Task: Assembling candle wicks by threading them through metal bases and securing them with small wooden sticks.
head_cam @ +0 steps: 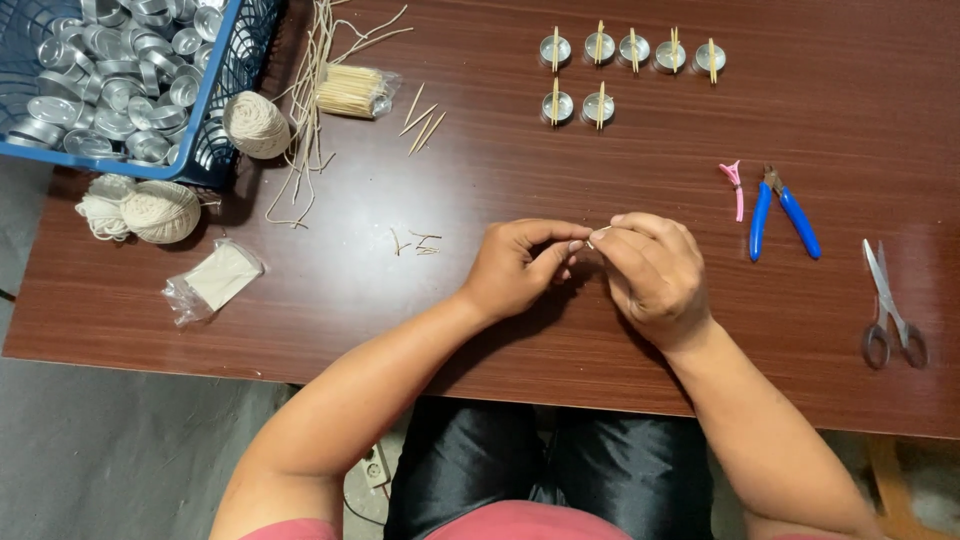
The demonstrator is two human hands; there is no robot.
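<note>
My left hand (pixel 520 265) and my right hand (pixel 650 270) meet over the middle of the brown table (pixel 400 310). Their fingertips pinch a tiny pale piece, a short bit of wick or small metal tab (pixel 596 236), between them; it is too small to tell exactly which. Several small round metal cups (pixel 600 47), each with a wooden stick laid across its top, stand in two rows at the far side of the table, well beyond my hands.
A blue basket (pixel 215 80) full of metal cups sits at the far left. Balls of cream string (pixel 160 210), loose wicks (pixel 305 110), a bundle of sticks (pixel 350 90) and a small plastic bag (pixel 215 280) lie left. Blue-handled pliers (pixel 785 215), a pink clip (pixel 735 185) and scissors (pixel 890 305) lie right.
</note>
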